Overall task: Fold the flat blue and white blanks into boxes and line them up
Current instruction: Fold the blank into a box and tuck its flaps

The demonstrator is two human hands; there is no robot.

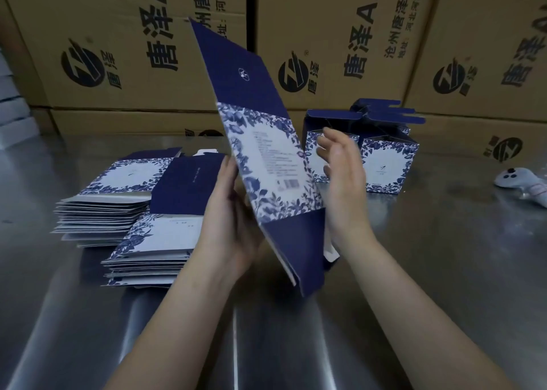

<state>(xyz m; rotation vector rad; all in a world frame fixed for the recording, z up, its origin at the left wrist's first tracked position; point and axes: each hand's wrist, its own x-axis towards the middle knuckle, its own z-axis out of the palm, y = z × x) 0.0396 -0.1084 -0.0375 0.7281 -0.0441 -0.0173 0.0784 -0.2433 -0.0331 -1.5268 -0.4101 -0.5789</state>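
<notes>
Flat blue and white blank, held upright and tilted above the steel table. The left hand grips its lower left edge, fingers curled behind it. The right hand, fingers straight, lies along its right edge; contact cannot be told. Left of the blank lie stacks of flat blanks; behind it to the right stand folded boxes in a row; far right lies a white handheld device; brown cartons stand behind.

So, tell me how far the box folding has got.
Done: at least two folded boxes stand side by side at the back of the table. In hand: one blank, still flat, gripped by the left hand, the right hand flat at its right edge. Left: two stacks of flat blanks.
</notes>
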